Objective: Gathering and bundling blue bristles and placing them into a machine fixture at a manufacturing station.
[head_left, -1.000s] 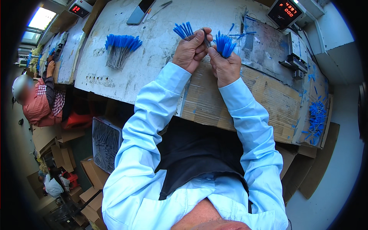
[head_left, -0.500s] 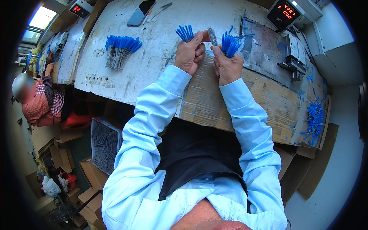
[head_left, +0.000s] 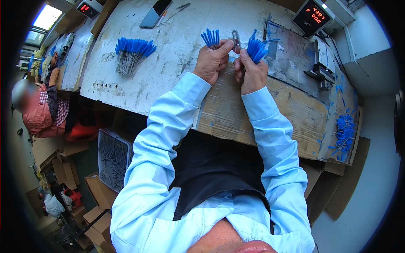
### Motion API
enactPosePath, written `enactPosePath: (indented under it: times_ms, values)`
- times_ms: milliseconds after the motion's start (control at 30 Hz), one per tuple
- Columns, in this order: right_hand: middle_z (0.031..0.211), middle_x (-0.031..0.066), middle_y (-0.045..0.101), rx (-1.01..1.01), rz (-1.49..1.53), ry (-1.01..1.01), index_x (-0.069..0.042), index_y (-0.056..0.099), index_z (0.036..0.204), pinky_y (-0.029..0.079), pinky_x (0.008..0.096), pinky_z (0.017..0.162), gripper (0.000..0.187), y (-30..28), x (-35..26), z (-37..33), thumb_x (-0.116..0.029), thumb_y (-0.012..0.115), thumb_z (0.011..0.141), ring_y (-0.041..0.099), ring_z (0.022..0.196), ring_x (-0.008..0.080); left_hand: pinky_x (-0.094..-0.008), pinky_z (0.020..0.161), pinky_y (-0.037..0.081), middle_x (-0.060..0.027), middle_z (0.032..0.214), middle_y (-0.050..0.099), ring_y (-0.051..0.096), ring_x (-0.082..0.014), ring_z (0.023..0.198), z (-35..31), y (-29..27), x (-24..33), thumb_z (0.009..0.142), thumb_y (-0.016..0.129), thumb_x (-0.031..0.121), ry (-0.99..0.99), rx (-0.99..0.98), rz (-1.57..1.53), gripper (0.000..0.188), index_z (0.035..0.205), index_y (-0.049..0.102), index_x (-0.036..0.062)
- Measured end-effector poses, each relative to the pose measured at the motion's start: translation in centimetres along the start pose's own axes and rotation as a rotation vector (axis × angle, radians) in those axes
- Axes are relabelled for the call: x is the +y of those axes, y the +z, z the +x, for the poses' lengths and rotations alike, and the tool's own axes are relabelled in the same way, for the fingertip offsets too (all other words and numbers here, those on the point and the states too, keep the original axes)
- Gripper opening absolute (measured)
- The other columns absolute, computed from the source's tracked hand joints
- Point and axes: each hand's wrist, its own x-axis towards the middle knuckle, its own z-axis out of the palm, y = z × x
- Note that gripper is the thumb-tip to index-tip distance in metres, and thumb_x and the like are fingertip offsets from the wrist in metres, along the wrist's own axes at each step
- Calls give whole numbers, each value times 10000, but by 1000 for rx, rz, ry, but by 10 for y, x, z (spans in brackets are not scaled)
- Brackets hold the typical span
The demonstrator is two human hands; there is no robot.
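My left hand [head_left: 213, 62] is closed around a bunch of small blue-bristled brushes [head_left: 210, 38], their heads pointing up and away. In my right hand [head_left: 252, 71] is a second, fuller bunch of blue brushes [head_left: 256, 48], gripped by the thumb and fingers. Between the hands stands a grey bristle brush [head_left: 236, 40]; its lower end is hidden by my fingers, and I cannot tell which hand holds it. Both hands are above the near edge of the worktable, almost touching. A larger pile of blue brushes with wire stems [head_left: 134, 55] lies on the table to the left.
Cardboard [head_left: 270, 114] covers the table's near edge. A phone [head_left: 156, 14] and tweezers [head_left: 179, 10] lie at the back. Right: a metal fixture [head_left: 321, 74], a red-digit display [head_left: 314, 16], scattered blue brushes [head_left: 345, 130]. A bin of grey wires [head_left: 114, 160] stands lower left; a co-worker [head_left: 44, 105] sits beyond.
My left hand and its bunch have shifted slightly right, closer to my right hand. The brush heads in both bunches have tilted a little; the grey brush moved slightly right.
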Motion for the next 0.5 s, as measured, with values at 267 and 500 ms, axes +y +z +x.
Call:
enactPosePath:
  times_ms: [267,500]
  values:
    - [657,1,596,15,11,-7,-31,688,987,334,216,398,187,-3,3,2,-211,641,971,460,452,58,-186,401,265,29,741,579,391,-31,507,6,-3,-7,981,641,229,52,70,-87,171,960,669,61]
    - [654,-2,594,4,-62,8,-30,687,973,337,213,393,168,0,2,1,-194,655,966,466,451,59,-182,411,276,-4,785,627,400,-32,532,4,-3,-1,995,619,243,25,129,-108,216,1017,678,37]
